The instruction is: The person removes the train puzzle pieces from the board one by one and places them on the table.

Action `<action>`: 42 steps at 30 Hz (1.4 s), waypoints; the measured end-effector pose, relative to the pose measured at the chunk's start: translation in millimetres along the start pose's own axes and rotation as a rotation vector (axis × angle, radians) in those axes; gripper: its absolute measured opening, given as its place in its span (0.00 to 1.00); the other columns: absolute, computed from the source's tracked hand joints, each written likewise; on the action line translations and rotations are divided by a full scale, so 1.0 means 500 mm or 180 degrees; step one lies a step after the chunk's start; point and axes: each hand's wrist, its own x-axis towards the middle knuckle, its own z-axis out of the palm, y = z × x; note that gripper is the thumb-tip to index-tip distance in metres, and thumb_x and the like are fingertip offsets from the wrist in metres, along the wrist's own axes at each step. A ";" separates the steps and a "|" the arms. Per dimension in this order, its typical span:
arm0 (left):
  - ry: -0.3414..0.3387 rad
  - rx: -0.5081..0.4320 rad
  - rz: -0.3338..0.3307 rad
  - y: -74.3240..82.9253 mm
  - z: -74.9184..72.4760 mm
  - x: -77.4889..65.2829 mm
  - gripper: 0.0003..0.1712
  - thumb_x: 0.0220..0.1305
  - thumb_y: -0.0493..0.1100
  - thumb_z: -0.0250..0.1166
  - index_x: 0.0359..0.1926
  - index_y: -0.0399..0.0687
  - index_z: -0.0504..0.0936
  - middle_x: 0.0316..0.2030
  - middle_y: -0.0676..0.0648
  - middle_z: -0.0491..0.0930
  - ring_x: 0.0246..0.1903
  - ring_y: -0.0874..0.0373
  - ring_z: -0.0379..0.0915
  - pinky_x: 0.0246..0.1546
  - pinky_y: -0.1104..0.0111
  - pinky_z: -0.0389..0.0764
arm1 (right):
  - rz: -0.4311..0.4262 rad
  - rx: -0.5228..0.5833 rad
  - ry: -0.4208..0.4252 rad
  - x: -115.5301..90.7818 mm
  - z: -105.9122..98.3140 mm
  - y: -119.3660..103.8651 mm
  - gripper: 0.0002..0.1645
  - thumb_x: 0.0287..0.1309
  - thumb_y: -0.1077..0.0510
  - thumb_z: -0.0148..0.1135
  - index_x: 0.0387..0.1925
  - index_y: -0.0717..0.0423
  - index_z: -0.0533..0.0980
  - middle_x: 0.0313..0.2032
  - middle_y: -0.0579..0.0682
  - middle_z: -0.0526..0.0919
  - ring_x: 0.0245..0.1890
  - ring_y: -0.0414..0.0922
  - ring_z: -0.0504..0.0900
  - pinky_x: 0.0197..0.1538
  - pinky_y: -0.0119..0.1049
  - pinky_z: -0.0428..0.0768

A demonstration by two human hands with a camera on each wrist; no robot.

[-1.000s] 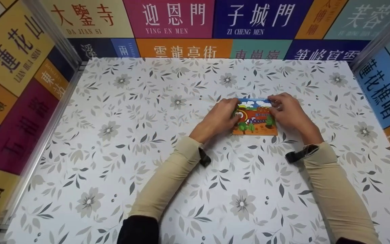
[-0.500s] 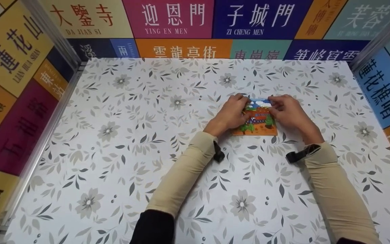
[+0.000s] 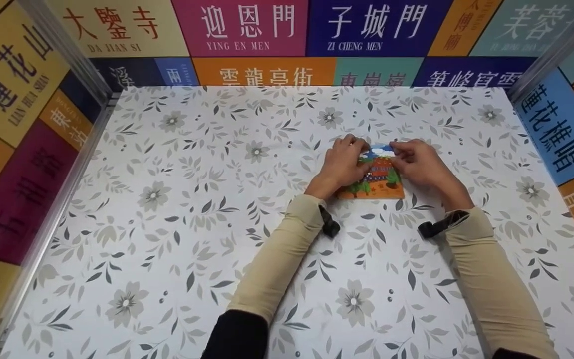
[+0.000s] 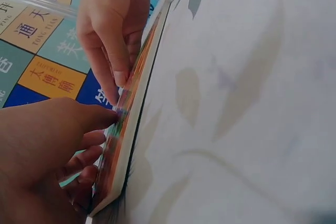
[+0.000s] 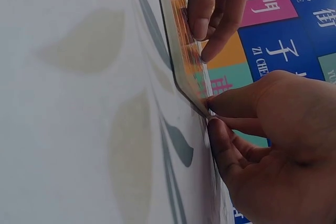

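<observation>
A small square picture board, with a blue sky, a red train and an orange ground, lies flat on the patterned tabletop. My left hand covers its left part, fingers and thumb touching the picture. In the left wrist view, the left thumb meets the board's face while the other fingers reach along its far side. My right hand grips the board at its far right corner. The right wrist view shows the right index finger and thumb right at that corner.
The white table has a grey flower and leaf pattern. Coloured wall panels with lettering enclose its back and both sides. A black wrist device sits on the left sleeve, another on the right.
My left hand has slid right across the picture and now hides the train's front. My right hand stays at the board's right side. The head view has shifted slightly.
</observation>
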 end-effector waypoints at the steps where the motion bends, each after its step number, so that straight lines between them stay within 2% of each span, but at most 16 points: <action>1: -0.0007 0.0011 -0.0016 0.001 0.000 -0.001 0.24 0.80 0.57 0.63 0.70 0.58 0.78 0.68 0.50 0.74 0.65 0.51 0.69 0.65 0.54 0.77 | 0.0015 0.0004 -0.0010 0.000 0.000 0.001 0.31 0.77 0.61 0.61 0.77 0.59 0.72 0.57 0.64 0.77 0.56 0.57 0.80 0.59 0.41 0.78; 6: -0.0046 0.0082 -0.0055 0.011 0.000 -0.001 0.24 0.80 0.57 0.62 0.72 0.62 0.77 0.69 0.50 0.72 0.65 0.51 0.68 0.64 0.55 0.76 | 0.0111 0.0031 -0.0031 0.000 -0.003 0.004 0.31 0.78 0.60 0.60 0.78 0.57 0.71 0.58 0.63 0.76 0.58 0.56 0.80 0.60 0.42 0.78; 13: -0.0098 0.0189 -0.0197 0.025 -0.001 0.003 0.23 0.80 0.57 0.61 0.71 0.65 0.77 0.68 0.52 0.72 0.63 0.53 0.68 0.64 0.56 0.76 | 0.0083 0.0030 -0.0032 0.001 -0.002 0.005 0.31 0.79 0.60 0.60 0.78 0.58 0.70 0.59 0.64 0.76 0.59 0.58 0.80 0.64 0.51 0.79; 16: -0.0109 0.0251 -0.0237 0.030 -0.002 0.005 0.22 0.81 0.58 0.61 0.70 0.65 0.78 0.68 0.52 0.72 0.64 0.53 0.69 0.64 0.53 0.76 | 0.0061 0.0026 -0.0019 0.001 -0.002 0.005 0.31 0.78 0.60 0.60 0.78 0.58 0.71 0.58 0.64 0.77 0.58 0.57 0.81 0.61 0.44 0.79; 21: -0.0202 0.0384 -0.0283 0.042 -0.009 0.008 0.23 0.79 0.62 0.61 0.68 0.65 0.79 0.68 0.51 0.71 0.66 0.51 0.70 0.64 0.47 0.78 | -0.0039 -0.0006 0.0033 0.000 0.000 0.006 0.30 0.78 0.61 0.60 0.77 0.60 0.72 0.56 0.65 0.78 0.56 0.59 0.83 0.51 0.21 0.73; 23: -0.0263 0.0429 -0.0310 0.046 -0.013 0.011 0.25 0.78 0.65 0.62 0.68 0.65 0.79 0.68 0.51 0.71 0.66 0.51 0.70 0.63 0.45 0.79 | -0.0087 -0.0036 0.0049 0.000 0.001 0.006 0.30 0.78 0.61 0.60 0.77 0.61 0.72 0.55 0.66 0.78 0.56 0.60 0.83 0.48 0.17 0.71; 26: -0.0321 0.0409 -0.0324 0.045 -0.016 0.019 0.28 0.75 0.67 0.64 0.67 0.64 0.79 0.66 0.51 0.73 0.64 0.52 0.73 0.63 0.45 0.79 | -0.0122 -0.0059 0.0052 0.000 0.002 0.005 0.30 0.78 0.61 0.59 0.76 0.61 0.73 0.55 0.66 0.78 0.55 0.60 0.84 0.47 0.17 0.71; 27: -0.0330 0.0401 -0.0311 0.044 -0.016 0.022 0.28 0.75 0.68 0.65 0.66 0.63 0.78 0.64 0.51 0.74 0.64 0.53 0.74 0.63 0.45 0.79 | -0.0107 -0.0057 0.0047 0.000 0.001 0.004 0.30 0.78 0.61 0.59 0.76 0.61 0.73 0.55 0.66 0.78 0.55 0.60 0.84 0.47 0.18 0.71; 30: -0.0317 0.0357 -0.0172 0.039 -0.016 0.031 0.29 0.74 0.68 0.66 0.64 0.58 0.78 0.59 0.50 0.77 0.58 0.54 0.78 0.61 0.50 0.82 | -0.0057 -0.0027 0.0024 0.000 0.000 0.003 0.30 0.78 0.60 0.59 0.77 0.60 0.72 0.57 0.66 0.78 0.56 0.59 0.83 0.55 0.30 0.77; 34: -0.0331 0.0253 0.0002 0.033 -0.015 0.039 0.29 0.74 0.67 0.67 0.61 0.53 0.77 0.55 0.50 0.79 0.51 0.56 0.80 0.52 0.60 0.85 | 0.0024 0.0002 -0.0012 0.000 -0.001 0.004 0.30 0.79 0.60 0.59 0.78 0.58 0.71 0.58 0.65 0.77 0.57 0.58 0.82 0.62 0.49 0.79; 37: -0.0372 0.0118 -0.0002 0.029 -0.015 0.043 0.29 0.74 0.66 0.68 0.60 0.52 0.77 0.54 0.50 0.80 0.50 0.57 0.80 0.52 0.63 0.84 | 0.0079 0.0038 -0.0044 0.001 -0.001 0.005 0.31 0.79 0.60 0.58 0.79 0.56 0.71 0.60 0.65 0.76 0.60 0.60 0.81 0.66 0.53 0.79; 42: -0.0423 0.0050 -0.0051 0.026 -0.015 0.050 0.26 0.74 0.64 0.69 0.59 0.54 0.77 0.52 0.52 0.79 0.48 0.58 0.78 0.50 0.63 0.83 | 0.0097 0.0103 -0.0018 0.003 -0.003 0.008 0.29 0.84 0.56 0.52 0.79 0.56 0.70 0.68 0.68 0.73 0.69 0.66 0.76 0.74 0.63 0.72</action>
